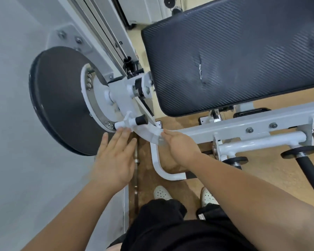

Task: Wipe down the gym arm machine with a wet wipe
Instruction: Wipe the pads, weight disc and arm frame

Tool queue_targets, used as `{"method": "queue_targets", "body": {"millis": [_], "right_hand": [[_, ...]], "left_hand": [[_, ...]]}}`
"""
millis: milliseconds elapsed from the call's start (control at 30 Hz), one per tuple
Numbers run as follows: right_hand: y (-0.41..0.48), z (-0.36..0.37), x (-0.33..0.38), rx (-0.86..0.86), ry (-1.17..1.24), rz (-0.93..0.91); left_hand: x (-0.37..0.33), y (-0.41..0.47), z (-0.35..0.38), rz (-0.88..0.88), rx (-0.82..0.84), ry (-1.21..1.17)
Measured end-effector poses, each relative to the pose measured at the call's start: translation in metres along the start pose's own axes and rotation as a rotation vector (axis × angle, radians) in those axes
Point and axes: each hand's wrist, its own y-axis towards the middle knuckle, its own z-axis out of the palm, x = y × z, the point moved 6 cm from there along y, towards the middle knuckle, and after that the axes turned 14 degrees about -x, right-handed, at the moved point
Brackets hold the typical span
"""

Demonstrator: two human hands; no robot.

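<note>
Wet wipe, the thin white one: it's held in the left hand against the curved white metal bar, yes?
Not quite. The head view shows the right hand holding the thin white wet wipe against the curved white metal bar; the left hand holds nothing, fingers straight.

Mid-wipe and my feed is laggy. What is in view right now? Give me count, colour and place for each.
arm pad: one, black, upper right
round disc: one, black, left
curved tube: one, white, centre
wet wipe: one, whitish, on the curved tube
pin knob: one, black, just above the tube
frame beam: one, white, right of centre
foam grip: one, black, lower right
shoes: two, white, bottom centre
left hand: one, open and flat, beside the round disc
right hand: one, holding the wet wipe against the tube
</note>
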Motion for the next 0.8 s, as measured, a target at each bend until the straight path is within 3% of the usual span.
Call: {"method": "queue_targets", "body": {"millis": [100, 233, 333, 400, 567, 800], "right_hand": [[0.007, -0.032, 0.033, -0.237, 0.135, -0.014], [0.039, -0.067, 0.086, -0.647, 0.208, -0.189], [0.073, -0.082, 0.112, -0.745, 0.147, -0.286], [0.097, -0.08, 0.122, -0.71, 0.068, -0.305], [0.121, -0.026, 0.133, -0.347, -0.357, -0.189], [0.106, -0.012, 0.132, -0.194, -0.482, -0.192]], "left_hand": [[0.028, 0.001, -0.028, -0.04, -0.061, 0.027], [0.065, 0.016, -0.062, -0.049, -0.173, 0.091], [0.095, 0.036, -0.075, -0.041, -0.197, 0.138], [0.113, 0.053, -0.074, -0.034, -0.157, 0.144], [0.125, 0.07, -0.053, 0.108, -0.056, 0.161], [0.133, 0.065, -0.042, 0.215, -0.179, 0.138]]}}
